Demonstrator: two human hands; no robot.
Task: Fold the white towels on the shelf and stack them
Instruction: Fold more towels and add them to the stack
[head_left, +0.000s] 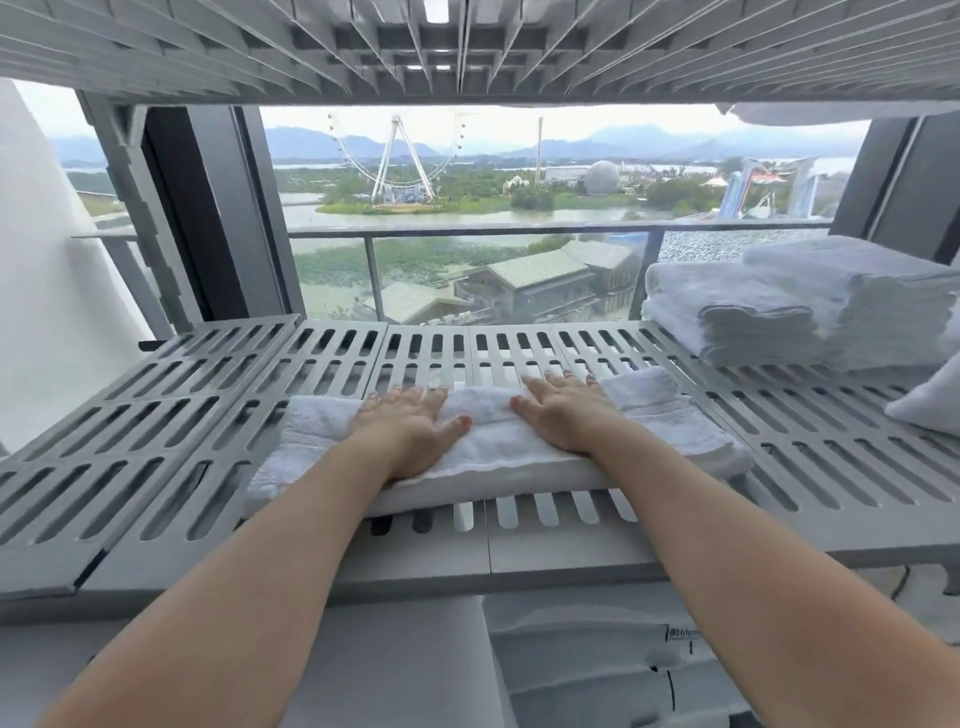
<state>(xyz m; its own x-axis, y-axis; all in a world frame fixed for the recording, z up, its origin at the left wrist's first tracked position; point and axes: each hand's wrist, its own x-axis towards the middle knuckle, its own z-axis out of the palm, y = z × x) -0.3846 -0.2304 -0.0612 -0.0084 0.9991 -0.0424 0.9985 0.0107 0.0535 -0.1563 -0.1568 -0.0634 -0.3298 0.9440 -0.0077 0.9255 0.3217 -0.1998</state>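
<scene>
White towel (491, 415): folded into a long band, lying flat and crosswise, long side toward the person. Grey slatted shelf (182, 415) directly under the towel; bare slats to the left of it, behind it, and in a narrow strip in front of it.

Left hand (410, 436): palm down on the towel, left of its middle. Fingers (434, 397) straight and spread, pressed flat on the cloth, gripping nothing. Tips at the towel's far edge.

Right hand (558, 415): palm down on the towel, right of its middle, near the left hand but not touching it. Fingers (540, 387) straight and spread, flat on the cloth, gripping nothing. Tips at the towel's far edge too.

Both forearms bare, stretched across the towel's near edge.

Stack of folded towels (779, 312): behind the towel and to its right, apart from it, on the same shelf. Several white layers, with a taller pile against it farther right.

Soft white shape (930, 405): right of the towel, cut off by the picture's edge; cannot tell what it is.

Upper shelf (467, 41): above the towel, ribbed underside showing.

Window (519, 171): beyond the towel's far side. Balcony rail (467, 231), water and a Ferris wheel (400, 156) outside.
</scene>
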